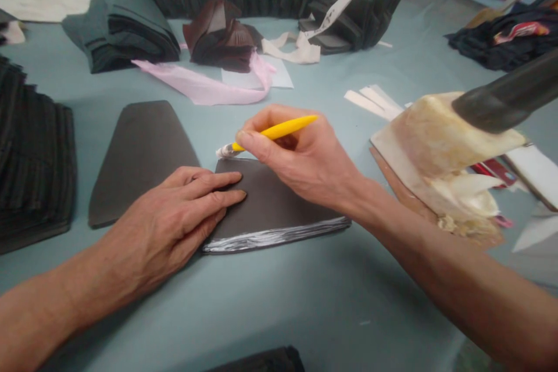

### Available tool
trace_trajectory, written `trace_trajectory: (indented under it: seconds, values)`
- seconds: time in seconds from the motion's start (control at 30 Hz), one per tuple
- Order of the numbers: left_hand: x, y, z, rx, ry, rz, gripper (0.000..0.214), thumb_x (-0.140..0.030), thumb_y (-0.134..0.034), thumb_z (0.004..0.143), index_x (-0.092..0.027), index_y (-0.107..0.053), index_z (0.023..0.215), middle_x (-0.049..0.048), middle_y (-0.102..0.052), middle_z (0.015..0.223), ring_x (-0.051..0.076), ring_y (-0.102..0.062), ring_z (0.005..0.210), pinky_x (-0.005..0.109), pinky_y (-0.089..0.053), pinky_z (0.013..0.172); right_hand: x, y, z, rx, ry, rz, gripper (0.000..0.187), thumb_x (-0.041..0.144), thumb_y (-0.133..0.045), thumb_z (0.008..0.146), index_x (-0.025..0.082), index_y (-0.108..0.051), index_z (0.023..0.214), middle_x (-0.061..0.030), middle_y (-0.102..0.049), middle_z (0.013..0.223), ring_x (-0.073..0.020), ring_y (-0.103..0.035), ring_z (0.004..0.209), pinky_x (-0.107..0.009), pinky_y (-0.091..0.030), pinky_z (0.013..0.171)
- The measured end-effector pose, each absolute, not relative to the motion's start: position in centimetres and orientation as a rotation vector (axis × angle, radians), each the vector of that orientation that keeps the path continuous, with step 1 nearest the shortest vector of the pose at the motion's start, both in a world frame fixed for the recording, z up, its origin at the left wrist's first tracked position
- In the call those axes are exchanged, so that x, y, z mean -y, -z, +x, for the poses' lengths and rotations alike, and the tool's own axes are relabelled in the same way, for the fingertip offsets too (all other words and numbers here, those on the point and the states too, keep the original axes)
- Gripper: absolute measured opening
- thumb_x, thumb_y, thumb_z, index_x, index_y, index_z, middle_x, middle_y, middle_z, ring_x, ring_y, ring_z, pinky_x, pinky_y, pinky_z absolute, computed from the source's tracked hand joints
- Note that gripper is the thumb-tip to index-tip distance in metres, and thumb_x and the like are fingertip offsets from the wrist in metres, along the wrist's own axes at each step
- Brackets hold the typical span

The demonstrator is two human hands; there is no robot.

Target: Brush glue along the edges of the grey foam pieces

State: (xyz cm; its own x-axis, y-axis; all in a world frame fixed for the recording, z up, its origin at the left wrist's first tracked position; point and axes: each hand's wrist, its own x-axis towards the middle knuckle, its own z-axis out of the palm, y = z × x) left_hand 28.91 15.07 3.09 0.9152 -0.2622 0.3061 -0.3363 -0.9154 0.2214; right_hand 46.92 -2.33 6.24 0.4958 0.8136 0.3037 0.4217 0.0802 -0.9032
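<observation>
At far left, a tall dark stack [37, 157] is standing on the blue-green surface [305, 296], a folded green pile [117, 29] sitting farther back. Now a loose panel [139, 157] is lying flat, its right side running under the left hand [183, 209]. That hand is lying open, fingers extended, pressing on the white-edged panel [279, 195], which is resting mid-surface with white streaks showing along its near edge. Behind, a pink strip [204, 84] is curving before a maroon bundle [222, 43]. And here the right hand [300, 154] is gripping a yellow brush [279, 129], the whitened tip sitting at the panel's far-left corner; touching or not, I cannot tell. Beyond, a pale strip [342, 7] is draping across a black stack [375, 17], carrying dark marks too blurred to read. Rightward, a stained container [422, 133] is hiding its contents, a dark cylinder [505, 96] crossing its top. Far right, a red wrapper [521, 31] is lying on dark cloth [475, 43], its pale lettering blurring past reading.
</observation>
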Motion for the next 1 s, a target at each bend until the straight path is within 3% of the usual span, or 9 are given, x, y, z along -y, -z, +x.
trace_trajectory:
  seconds: [0.27,0.5,0.67,0.87,1.0]
  values:
    - [-15.1,-3.2,28.8,0.437,-0.351,2.803,0.039,-0.027,-0.045,0.109,-0.027,-0.069,0.141,0.0045,-0.071,0.147,0.027,-0.064,0.121,0.042,-0.054,0.104,4.4,-6.5,47.8,1.092,-0.362,-1.672,0.03,0.043,-0.083,0.093,0.017,-0.074,0.083,0.0033,-0.065,0.071,-0.0082,-0.05,0.063,-0.027,-0.036,0.059]
    - [-15.2,-2.5,28.9,0.449,-0.439,2.82,0.038,-0.029,-0.043,0.111,-0.029,-0.067,0.141,0.0019,-0.069,0.149,0.025,-0.063,0.118,0.039,-0.05,0.1,8.2,-7.1,48.5,1.046,-0.254,-1.832,0.03,0.044,-0.081,0.094,0.018,-0.075,0.081,0.0029,-0.061,0.066,-0.0079,-0.046,0.056,-0.027,-0.029,0.05]
    - [-15.4,-2.6,28.7,0.49,-0.452,2.865,0.039,-0.024,-0.04,0.112,-0.027,-0.065,0.142,0.0001,-0.066,0.151,0.021,-0.06,0.12,0.034,-0.044,0.103,8.4,-7.2,48.3,1.029,-0.21,-1.826,0.027,0.042,-0.078,0.097,0.018,-0.076,0.085,0.0029,-0.064,0.069,-0.0079,-0.049,0.059,-0.026,-0.031,0.051]
    - [-15.8,-2.3,28.5,0.475,-0.406,2.855,0.041,-0.022,-0.043,0.109,-0.027,-0.064,0.145,0.0013,-0.065,0.151,0.021,-0.059,0.124,0.033,-0.041,0.108,7.6,-6.8,47.9,1.06,-0.265,-1.734,0.039,0.055,-0.08,0.094,0.018,-0.074,0.083,0.0024,-0.068,0.074,-0.0084,-0.051,0.064,-0.025,-0.037,0.058]
    - [-15.9,-2.1,28.6,0.436,-0.38,2.843,0.044,-0.023,-0.043,0.109,-0.031,-0.063,0.148,-0.0002,-0.064,0.154,0.022,-0.059,0.127,0.035,-0.041,0.111,9.6,-6.7,48.4,1.077,-0.216,-1.83,0.032,0.049,-0.079,0.096,0.02,-0.076,0.083,0.002,-0.067,0.072,-0.0094,-0.052,0.064,-0.026,-0.037,0.055]
